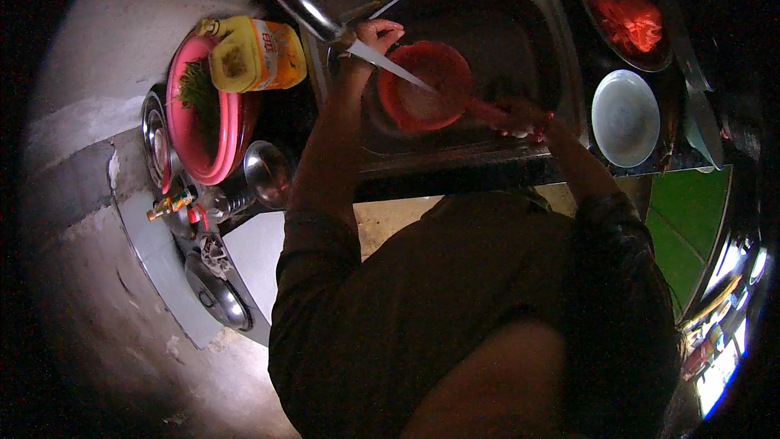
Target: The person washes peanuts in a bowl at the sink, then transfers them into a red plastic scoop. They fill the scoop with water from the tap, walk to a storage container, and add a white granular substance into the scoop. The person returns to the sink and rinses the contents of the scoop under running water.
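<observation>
My right hand [524, 119] grips the handle of a red plastic dipper [390, 100] over the metal sink [518, 18]. From the chrome faucet [304, 6], a white stream of water [393, 67] runs down into the dipper's bowl. Just behind the faucet's mouth is my left hand [379, 35], its fingers bent, close to the dipper's upper left rim. Part of that hand is hidden by the spout, and I cannot tell whether it holds anything.
Left of the sink, a yellow plastic jug [234, 67] leans over a pink basin [228, 146] holding green leaves [198, 88]. A metal bowl [266, 174] sits nearby. On the right are a pale bowl [626, 119], a bowl with a red bag [631, 15] and a knife [704, 125].
</observation>
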### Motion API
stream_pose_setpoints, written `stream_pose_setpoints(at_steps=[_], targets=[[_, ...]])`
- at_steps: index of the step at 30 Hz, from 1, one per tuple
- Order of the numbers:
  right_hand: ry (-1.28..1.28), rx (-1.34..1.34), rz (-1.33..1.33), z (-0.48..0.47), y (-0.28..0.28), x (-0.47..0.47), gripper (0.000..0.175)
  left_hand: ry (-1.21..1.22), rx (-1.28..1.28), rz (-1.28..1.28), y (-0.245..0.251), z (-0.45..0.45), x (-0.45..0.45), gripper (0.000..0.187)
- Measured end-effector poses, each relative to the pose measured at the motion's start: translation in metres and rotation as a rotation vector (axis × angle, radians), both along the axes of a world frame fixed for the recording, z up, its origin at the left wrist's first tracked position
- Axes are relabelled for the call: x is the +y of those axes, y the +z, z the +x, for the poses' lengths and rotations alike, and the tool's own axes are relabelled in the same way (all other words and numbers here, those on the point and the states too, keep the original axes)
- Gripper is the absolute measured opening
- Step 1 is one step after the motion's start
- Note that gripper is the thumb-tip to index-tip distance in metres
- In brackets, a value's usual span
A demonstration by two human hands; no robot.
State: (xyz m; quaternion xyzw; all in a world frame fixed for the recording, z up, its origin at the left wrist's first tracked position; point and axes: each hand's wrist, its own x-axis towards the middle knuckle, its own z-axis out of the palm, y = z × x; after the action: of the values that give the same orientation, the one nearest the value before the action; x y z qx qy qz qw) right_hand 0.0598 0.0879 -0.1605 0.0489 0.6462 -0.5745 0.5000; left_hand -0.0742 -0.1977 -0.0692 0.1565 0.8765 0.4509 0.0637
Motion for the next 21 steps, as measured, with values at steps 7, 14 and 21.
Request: stream_pose_setpoints(at_steps=[7, 14, 21], targets=[[-0.193, -0.245, -0.029, 0.0, 0.004, 0.004, 0.025, -0.025, 0.055, -0.133, -0.001, -0.029, -0.017, 0.012], [0.009, 0.131, 0.008, 0.009, -0.018, 0.008, 0.034, -0.097, 0.053, -0.085, -0.009, -0.03, -0.021, 0.012], [-0.155, 0.118, 0.032, 0.006, 0.036, -0.007, 0.039, -0.091, -0.173, -0.55, -0.123, 0.049, 0.0, 0.036]])
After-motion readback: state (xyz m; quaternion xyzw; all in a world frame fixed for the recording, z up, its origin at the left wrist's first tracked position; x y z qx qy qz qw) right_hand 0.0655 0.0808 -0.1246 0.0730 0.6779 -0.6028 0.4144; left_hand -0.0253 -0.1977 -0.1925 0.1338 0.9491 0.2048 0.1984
